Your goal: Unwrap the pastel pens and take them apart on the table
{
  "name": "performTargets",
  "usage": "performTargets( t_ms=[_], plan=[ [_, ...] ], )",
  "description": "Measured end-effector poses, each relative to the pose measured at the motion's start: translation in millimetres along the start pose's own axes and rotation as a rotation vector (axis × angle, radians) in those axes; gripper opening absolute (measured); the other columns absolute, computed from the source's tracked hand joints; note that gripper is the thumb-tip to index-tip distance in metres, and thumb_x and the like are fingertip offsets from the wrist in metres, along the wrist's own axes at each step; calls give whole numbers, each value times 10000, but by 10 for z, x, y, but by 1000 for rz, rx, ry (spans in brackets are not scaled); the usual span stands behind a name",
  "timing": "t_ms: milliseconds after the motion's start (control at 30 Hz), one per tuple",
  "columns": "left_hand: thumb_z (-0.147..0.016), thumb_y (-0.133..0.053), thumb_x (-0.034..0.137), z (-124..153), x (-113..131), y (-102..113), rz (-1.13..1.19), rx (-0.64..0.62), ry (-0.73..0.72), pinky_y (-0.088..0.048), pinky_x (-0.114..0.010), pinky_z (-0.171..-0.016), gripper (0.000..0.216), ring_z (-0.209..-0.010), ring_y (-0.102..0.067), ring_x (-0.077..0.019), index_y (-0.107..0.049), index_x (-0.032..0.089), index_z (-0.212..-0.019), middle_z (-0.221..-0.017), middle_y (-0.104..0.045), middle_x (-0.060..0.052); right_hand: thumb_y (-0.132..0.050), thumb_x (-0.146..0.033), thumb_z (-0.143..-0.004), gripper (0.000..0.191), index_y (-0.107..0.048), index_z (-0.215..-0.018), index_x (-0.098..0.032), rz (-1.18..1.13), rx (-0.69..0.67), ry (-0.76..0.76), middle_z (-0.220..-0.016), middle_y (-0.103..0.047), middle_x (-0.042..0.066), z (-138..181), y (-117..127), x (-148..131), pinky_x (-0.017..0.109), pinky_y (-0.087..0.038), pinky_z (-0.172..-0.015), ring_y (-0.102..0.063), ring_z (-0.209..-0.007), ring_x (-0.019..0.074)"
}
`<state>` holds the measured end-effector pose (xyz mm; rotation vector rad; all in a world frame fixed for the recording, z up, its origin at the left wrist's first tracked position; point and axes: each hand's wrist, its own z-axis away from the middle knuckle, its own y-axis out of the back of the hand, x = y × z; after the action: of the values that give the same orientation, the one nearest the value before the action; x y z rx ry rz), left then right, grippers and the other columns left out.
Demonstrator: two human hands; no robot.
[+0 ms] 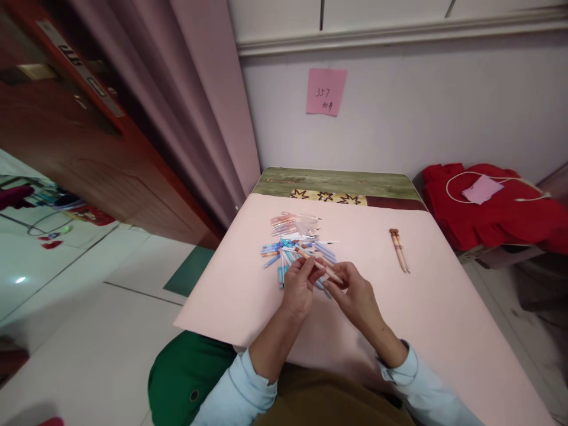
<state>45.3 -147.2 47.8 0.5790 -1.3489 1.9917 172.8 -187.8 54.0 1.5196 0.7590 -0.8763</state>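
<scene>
Between my two hands is a light tan pen [327, 271], held at a slant above the table. My left hand [300, 285] pinches its middle, and my right hand [354, 290] grips the lower right end. Just beyond my fingers lies a loose pile of blue pen parts [271, 245], with thin refills [326, 242] among them. Pinkish-orange clear pen parts [288, 223] lie at the pile's far side. Off to the right, two tan pens with brown tops [400, 251] rest side by side on the pale sheet.
A pale pink sheet [226, 284] covers most of the table [284, 180]. Red cloth [457, 219] with a white cord sits at the right. A green cap-like item [186, 378] is at the lower left. A wooden door [110, 154] and curtain [208, 118] stand left.
</scene>
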Motion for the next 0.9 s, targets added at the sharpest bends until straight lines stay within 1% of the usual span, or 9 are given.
performTargets(
  t_ms=[100,300,433,500,600,700,800,833,900],
  plan=[
    [-643,-841,295,9,12,23,-19,-13,25,-549,-178,-634,279,-706,-678,-112,-675,113,-774,-800,-716,-56,-560,-559,-861,348,-616,-874,-216,-92,-34,-35,-731,-722,34,19,-34,49,255,-457,-575,-657,-625,176],
    [-647,-835,297,51,24,100,-30,-54,70,-543,-190,-642,276,-724,-684,-129,-677,109,-774,-829,-728,-81,-368,-595,-943,526,-660,-722,-217,-69,-172,-101,-606,-684,21,49,-25,20,263,-454,-590,-632,-544,160],
    [-638,-839,277,61,18,185,-29,-28,42,-534,-201,-650,266,-723,-679,-131,-675,115,-770,-800,-724,-71,-605,-587,-821,375,-667,-871,-221,-21,-107,-56,-657,-679,4,77,-48,5,255,-427,-568,-599,-564,154],
    [-646,-833,275,63,12,230,-45,-33,42,-518,-196,-628,259,-705,-666,-121,-680,116,-782,-802,-726,-72,-705,-560,-742,374,-645,-871,-215,-38,-56,-56,-649,-658,-2,92,-76,10,249,-410,-543,-564,-550,146],
    [-662,-820,287,68,22,278,-108,-60,37,-444,-173,-521,254,-631,-624,-94,-687,110,-787,-817,-731,-84,-674,-571,-766,381,-630,-752,-192,-207,-93,-129,-641,-647,21,109,-114,9,247,-416,-535,-562,-551,139],
    [-661,-817,314,85,63,285,-165,-85,31,-377,-174,-467,266,-604,-600,-91,-688,110,-774,-813,-734,-96,-631,-602,-787,442,-632,-722,-165,-515,-239,-306,-603,-626,25,113,-133,-13,240,-423,-508,-547,-501,118],
    [-659,-815,338,113,113,266,-189,-111,30,-369,-184,-479,273,-590,-581,-87,-693,113,-756,-800,-735,-97,-635,-596,-782,441,-632,-758,-156,-781,-395,-502,-534,-561,-20,113,-133,-35,218,-387,-447,-464,-413,79],
    [-656,-815,342,122,126,261,-196,-114,27,-368,-188,-485,274,-587,-577,-86,-697,113,-749,-796,-734,-96,-629,-601,-784,447,-635,-775,-154,-815,-425,-529,-530,-556,-25,114,-133,-37,214,-382,-438,-452,-402,74],
    [-654,-812,349,137,139,260,-222,-114,16,-370,-197,-496,276,-586,-575,-88,-706,112,-747,-788,-731,-93,-606,-621,-795,476,-650,-819,-148,-768,-421,-471,-562,-591,-7,116,-138,-28,218,-412,-464,-495,-435,84]
  ],
)
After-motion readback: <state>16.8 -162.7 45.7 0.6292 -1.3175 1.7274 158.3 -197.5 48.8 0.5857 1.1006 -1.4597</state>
